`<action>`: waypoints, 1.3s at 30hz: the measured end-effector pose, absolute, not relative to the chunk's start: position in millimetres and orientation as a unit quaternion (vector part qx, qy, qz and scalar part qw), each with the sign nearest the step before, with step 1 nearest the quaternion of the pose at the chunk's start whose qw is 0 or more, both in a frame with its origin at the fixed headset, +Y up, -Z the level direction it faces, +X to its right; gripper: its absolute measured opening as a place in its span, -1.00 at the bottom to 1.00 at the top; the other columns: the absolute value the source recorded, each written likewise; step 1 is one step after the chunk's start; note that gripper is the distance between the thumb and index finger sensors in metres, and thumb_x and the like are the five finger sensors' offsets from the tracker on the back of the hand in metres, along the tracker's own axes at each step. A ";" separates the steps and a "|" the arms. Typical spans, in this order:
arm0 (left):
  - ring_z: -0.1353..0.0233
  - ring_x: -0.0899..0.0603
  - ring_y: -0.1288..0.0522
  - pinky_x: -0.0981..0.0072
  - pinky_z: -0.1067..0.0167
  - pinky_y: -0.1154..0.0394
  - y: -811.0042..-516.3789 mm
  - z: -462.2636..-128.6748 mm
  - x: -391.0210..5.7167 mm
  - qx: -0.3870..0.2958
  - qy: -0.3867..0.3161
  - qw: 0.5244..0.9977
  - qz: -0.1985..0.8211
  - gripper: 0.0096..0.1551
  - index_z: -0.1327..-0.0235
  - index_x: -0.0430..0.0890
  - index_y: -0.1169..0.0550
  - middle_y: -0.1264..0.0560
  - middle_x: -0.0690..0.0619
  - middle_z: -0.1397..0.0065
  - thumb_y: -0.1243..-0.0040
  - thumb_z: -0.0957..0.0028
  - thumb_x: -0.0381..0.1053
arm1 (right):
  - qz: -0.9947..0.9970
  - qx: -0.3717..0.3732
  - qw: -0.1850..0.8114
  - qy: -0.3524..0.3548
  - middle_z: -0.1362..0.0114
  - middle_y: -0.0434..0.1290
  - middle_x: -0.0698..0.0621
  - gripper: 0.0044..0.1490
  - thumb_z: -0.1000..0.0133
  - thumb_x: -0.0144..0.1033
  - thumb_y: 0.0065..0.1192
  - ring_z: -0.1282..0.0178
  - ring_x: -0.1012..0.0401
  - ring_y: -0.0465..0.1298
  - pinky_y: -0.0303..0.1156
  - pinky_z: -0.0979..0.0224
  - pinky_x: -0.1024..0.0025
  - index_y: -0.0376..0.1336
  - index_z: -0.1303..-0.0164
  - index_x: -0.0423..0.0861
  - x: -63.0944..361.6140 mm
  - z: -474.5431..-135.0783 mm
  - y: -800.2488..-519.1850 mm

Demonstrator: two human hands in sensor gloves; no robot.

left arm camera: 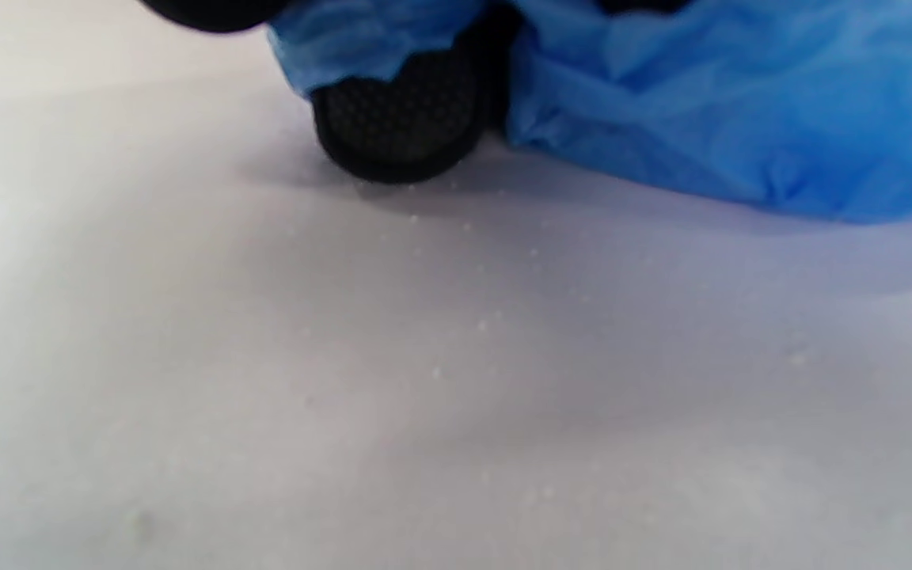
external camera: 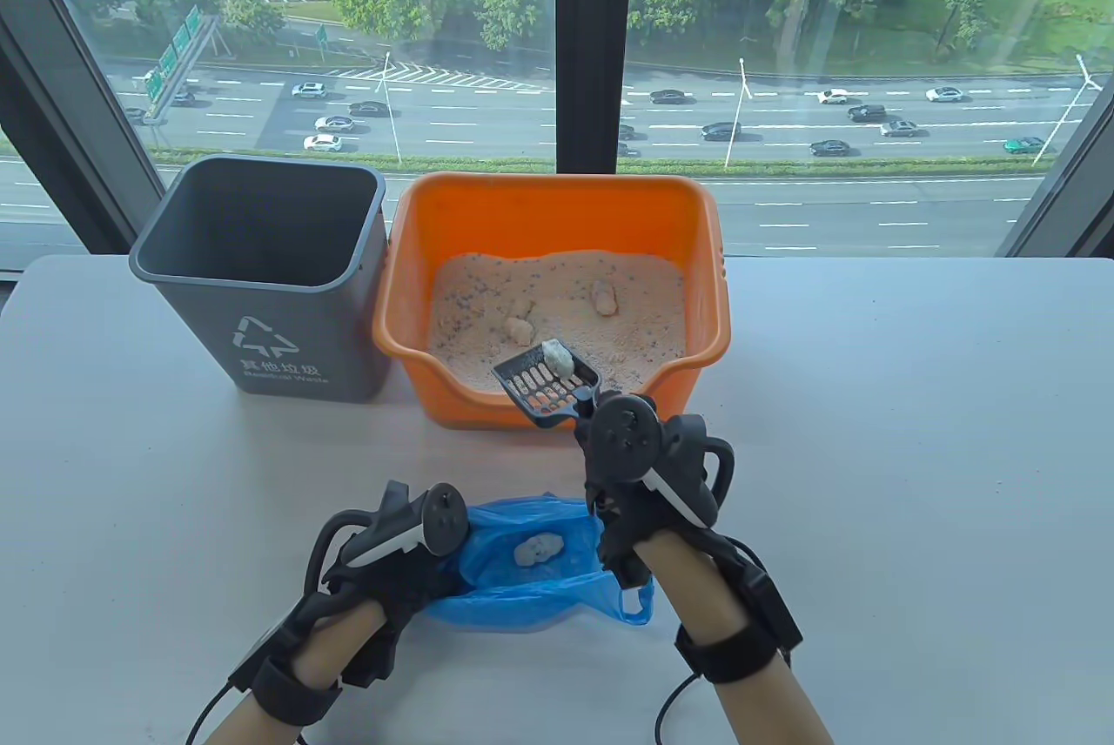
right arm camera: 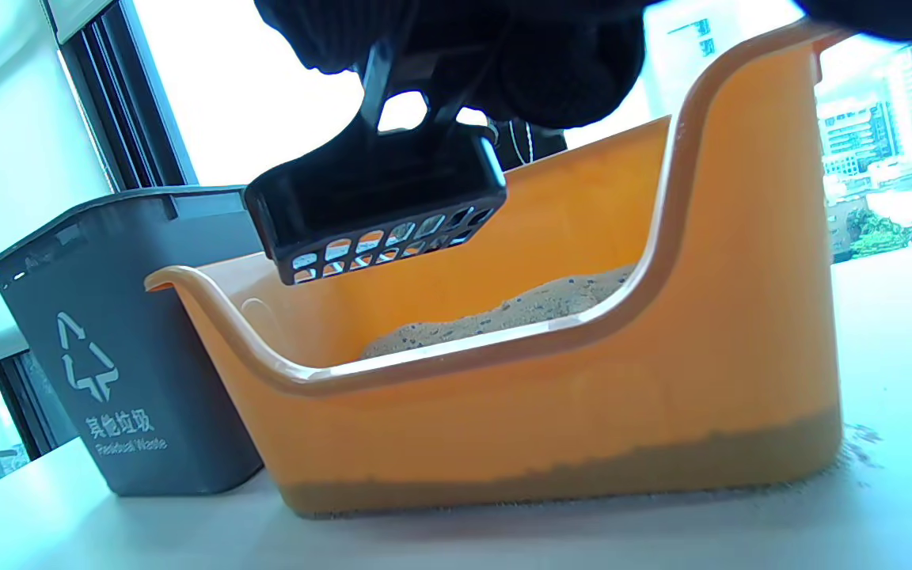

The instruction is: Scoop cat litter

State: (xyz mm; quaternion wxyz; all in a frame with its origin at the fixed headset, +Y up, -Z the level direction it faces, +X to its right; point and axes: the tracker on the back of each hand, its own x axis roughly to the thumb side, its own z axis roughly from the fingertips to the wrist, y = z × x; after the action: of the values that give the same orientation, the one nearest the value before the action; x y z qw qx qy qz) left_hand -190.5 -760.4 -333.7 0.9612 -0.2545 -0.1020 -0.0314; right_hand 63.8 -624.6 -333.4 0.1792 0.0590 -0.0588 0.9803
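Litter (external camera: pixel 557 305), a pale sandy grain with dark specks, fills the floor of the orange plastic litter box (external camera: pixel 705 258) at the table's far middle, with three beige clumps (external camera: pixel 602 297) lying on its surface. The right hand (external camera: pixel 640 466) grips the handle of a black slotted scoop (external camera: pixel 544 384), which hangs over the box's low front lip and carries one whitish-grey clump (external camera: pixel 557 358); in the right wrist view the scoop's grid of slots (right arm camera: pixel 381 245) shows from below. The left hand (external camera: pixel 383 553) holds the rim of a thin, crinkled blue plastic bag (external camera: pixel 531 580) lying open on the table, with one grey clump (external camera: pixel 535 551) inside; the left wrist view shows a textured fingertip (left arm camera: pixel 400 119) wrapped in the blue film. Left of the box, touching or just beside it, stands a grey square waste bin (external camera: pixel 261 327) with a white recycling triangle, Chinese characters and small print that seems to read "Residual Waste". Stray grains dot the white table (external camera: pixel 914 475).
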 end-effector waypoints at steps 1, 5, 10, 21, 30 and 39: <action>0.04 0.05 -0.61 0.13 -0.01 -0.43 -760.3 -333.7 -190.5 -0.254 -0.102 0.961 -0.033 -0.18 -0.49 0.34 -0.11 -0.51 0.17 -0.16 -0.24 -0.02 0.19 | 0.981 0.067 0.175 -0.043 -0.17 0.33 -0.39 -0.30 -0.01 -0.19 0.10 0.51 0.31 0.41 0.43 0.34 0.24 0.23 -0.25 -0.35 69.7 -321.5 -622.7; 0.04 0.05 -0.61 0.13 -0.01 -0.43 -760.2 -333.7 -190.1 -0.252 -0.101 0.962 -0.037 -0.19 -0.49 0.33 -0.12 -0.51 0.17 -0.16 -0.24 -0.02 0.19 | 0.979 0.099 0.175 0.012 -0.17 0.33 -0.41 -0.30 -0.01 -0.21 0.12 0.51 0.29 0.41 0.43 0.33 0.21 0.24 -0.25 -0.36 83.6 -286.6 -622.4; 0.04 0.05 -0.61 0.13 -0.01 -0.43 -760.0 -333.2 -189.7 -0.249 -0.099 0.963 -0.041 -0.18 -0.49 0.33 -0.12 -0.51 0.17 -0.16 -0.24 -0.01 0.19 | 0.976 0.134 0.135 0.108 -0.17 0.34 -0.42 -0.30 -0.01 -0.22 0.14 0.51 0.28 0.41 0.43 0.34 0.21 0.25 -0.25 -0.38 85.1 -258.3 -636.1; 0.05 0.06 -0.61 0.14 -0.01 -0.43 -759.8 -332.5 -189.1 -0.246 -0.094 0.964 -0.046 -0.17 -0.49 0.33 -0.12 -0.52 0.18 -0.15 -0.25 0.01 0.20 | 0.962 0.211 0.081 0.155 -0.17 0.37 -0.41 -0.30 0.02 -0.21 0.25 0.51 0.27 0.45 0.44 0.35 0.21 0.30 -0.22 -0.35 28.3 -288.5 -664.7; 0.05 0.06 -0.61 0.14 -0.01 -0.43 -759.9 -332.8 -189.2 -0.248 -0.094 0.963 -0.044 -0.17 -0.49 0.32 -0.12 -0.52 0.18 -0.15 -0.25 0.00 0.20 | 0.964 0.173 0.019 0.203 -0.19 0.35 -0.41 -0.30 0.01 -0.22 0.25 0.48 0.26 0.46 0.44 0.32 0.21 0.28 -0.25 -0.34 48.2 -296.0 -645.5; 0.05 0.06 -0.61 0.14 -0.01 -0.43 -760.0 -333.1 -189.3 -0.247 -0.094 0.963 -0.044 -0.16 -0.50 0.31 -0.11 -0.51 0.18 -0.15 -0.24 0.01 0.20 | 0.970 0.155 0.122 0.144 -0.20 0.35 -0.42 -0.30 0.00 -0.22 0.24 0.47 0.26 0.46 0.44 0.32 0.21 0.28 -0.25 -0.34 90.4 -288.4 -606.9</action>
State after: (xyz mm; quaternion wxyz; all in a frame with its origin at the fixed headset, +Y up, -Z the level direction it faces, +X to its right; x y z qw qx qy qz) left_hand -189.3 -760.0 -333.1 0.9633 -0.2473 -0.0942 -0.0442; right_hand 90.4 -606.9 -288.4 0.1216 0.1548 0.1439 0.9698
